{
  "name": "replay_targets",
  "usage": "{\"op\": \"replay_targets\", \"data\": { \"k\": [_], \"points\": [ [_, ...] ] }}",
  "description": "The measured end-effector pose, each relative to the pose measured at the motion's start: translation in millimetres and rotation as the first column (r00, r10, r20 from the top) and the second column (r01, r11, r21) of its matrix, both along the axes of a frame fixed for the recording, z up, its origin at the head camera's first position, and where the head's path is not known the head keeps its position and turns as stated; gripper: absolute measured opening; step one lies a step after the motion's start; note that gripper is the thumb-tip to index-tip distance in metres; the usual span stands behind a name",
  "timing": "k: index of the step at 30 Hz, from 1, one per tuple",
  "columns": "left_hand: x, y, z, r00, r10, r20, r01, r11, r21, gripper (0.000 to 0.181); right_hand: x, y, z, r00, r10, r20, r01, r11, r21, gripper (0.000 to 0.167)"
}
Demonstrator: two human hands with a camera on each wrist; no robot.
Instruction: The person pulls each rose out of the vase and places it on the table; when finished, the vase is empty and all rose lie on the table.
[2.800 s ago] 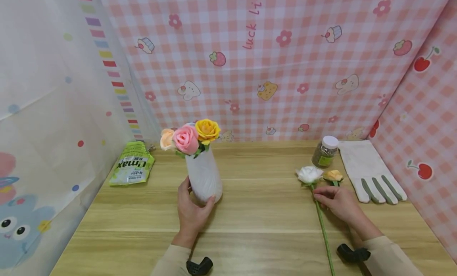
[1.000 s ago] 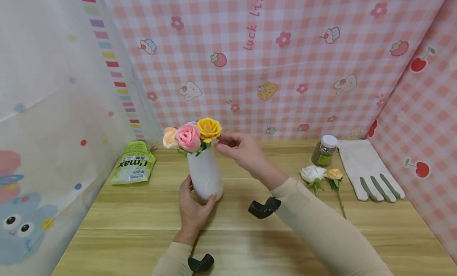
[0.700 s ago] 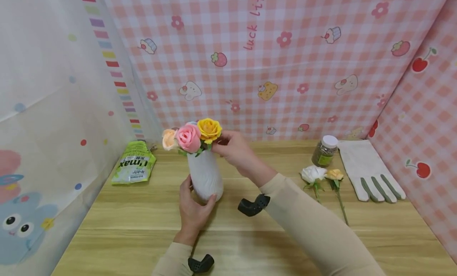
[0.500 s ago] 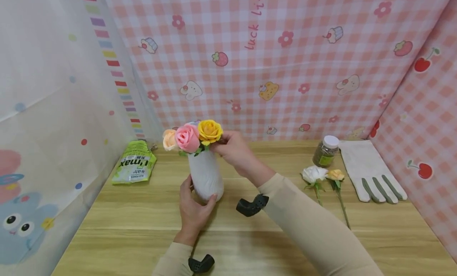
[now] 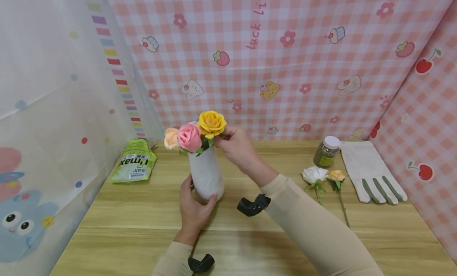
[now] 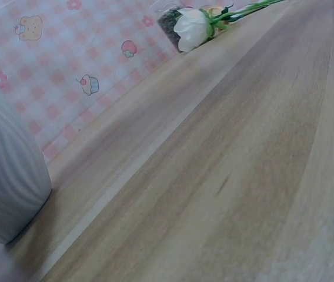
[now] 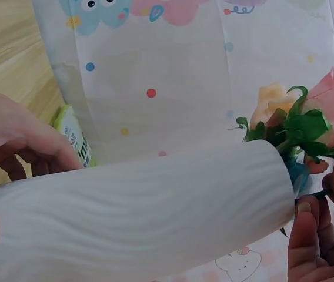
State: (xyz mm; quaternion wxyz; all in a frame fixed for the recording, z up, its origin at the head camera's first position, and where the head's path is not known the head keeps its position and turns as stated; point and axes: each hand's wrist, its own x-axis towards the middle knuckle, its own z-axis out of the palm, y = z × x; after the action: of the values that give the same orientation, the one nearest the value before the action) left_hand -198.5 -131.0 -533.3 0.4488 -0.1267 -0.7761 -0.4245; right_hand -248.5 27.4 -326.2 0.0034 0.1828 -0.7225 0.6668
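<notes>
A white ribbed vase (image 5: pixel 206 175) stands on the wooden table, holding a pink rose (image 5: pixel 189 137), a peach rose (image 5: pixel 171 138) and a yellow rose (image 5: pixel 212 124). My left hand (image 5: pixel 194 208) grips the vase low down, fingers and thumb round its sides. At the vase's mouth my right hand (image 5: pixel 237 147) pinches the yellow rose's stem just under the bloom. The right wrist view shows these fingertips (image 7: pixel 308 211) on a thin dark stem beside the rim. Something blue (image 7: pixel 298 175) sits among the flowers there, mostly hidden.
To the right lie a white rose (image 5: pixel 315 175) and an orange-yellow rose (image 5: pixel 336 175), stems toward me. Behind them is a lidded jar (image 5: pixel 326 152), beside a white glove (image 5: pixel 367 169). A green packet (image 5: pixel 135 161) lies at the left. Patterned cloth walls (image 5: pixel 232 69) enclose the table.
My right hand has left the white rose, now lying on the table, and come to the yellow rose. Over the last half second the yellow rose has risen slightly. The left hand stays put.
</notes>
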Motion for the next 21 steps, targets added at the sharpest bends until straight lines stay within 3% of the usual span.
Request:
{"op": "replay_targets", "data": {
  "k": [7, 14, 21],
  "points": [
    [-0.3, 0.0, -0.9, 1.0, 0.003, 0.004, -0.003, 1.0, -0.001, 0.086, 1.9, 2.8, 1.3, 1.0, -0.002, -0.023, 0.003, 0.998, 0.071, 0.024],
    [-0.4, -0.2, -1.5, 1.0, 0.008, 0.011, -0.008, 1.0, 0.005, 0.086, -3.2, 2.8, -2.8, 0.994, -0.02, -0.106, 0.035, 0.989, 0.143, 0.017],
    [-0.6, -0.5, -1.1, 1.0, 0.002, 0.016, -0.002, 1.0, 0.002, 0.086, -4.1, 4.6, 4.6, 0.975, -0.086, -0.204, 0.115, 0.984, 0.134, 0.014]
  ]
}}
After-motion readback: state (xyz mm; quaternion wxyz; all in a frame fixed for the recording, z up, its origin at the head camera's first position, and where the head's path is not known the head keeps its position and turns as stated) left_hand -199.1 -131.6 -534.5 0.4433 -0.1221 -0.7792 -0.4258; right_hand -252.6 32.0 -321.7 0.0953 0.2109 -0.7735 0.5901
